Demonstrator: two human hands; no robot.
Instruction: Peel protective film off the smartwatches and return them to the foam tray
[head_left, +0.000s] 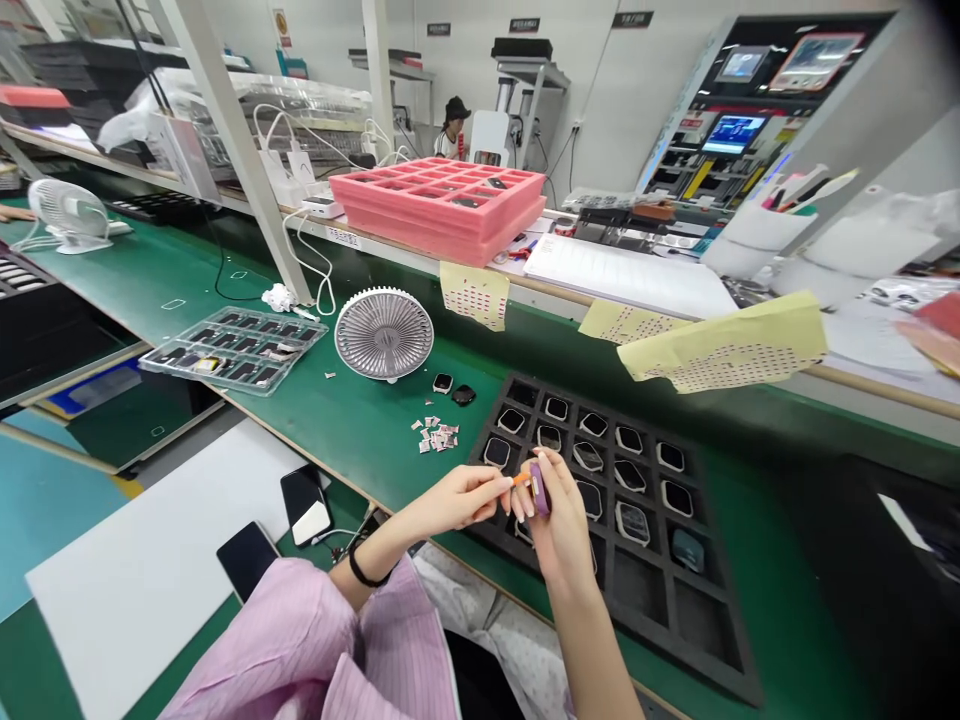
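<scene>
My left hand [459,497] pinches a small thin orange tool [521,478], whose exact kind I cannot make out. Its tip points at a purple smartwatch body [539,490], held on edge in the fingers of my right hand [566,520]. Whether the tip touches the watch is too small to tell. Both hands are over the near left part of a black foam tray [634,585], where several square smartwatches [632,522] lie in separate compartments. Beyond the tray, a square watch [442,383] and a round black one [463,395] rest on the green bench.
Small pinkish-white labels or packets [437,436] are scattered left of the tray. Behind them stands a round fan [384,335]. A clear plastic tray [240,350] and two phones [247,560] lie left. Pink foam trays [442,215] occupy the shelf; a person [452,130] is behind.
</scene>
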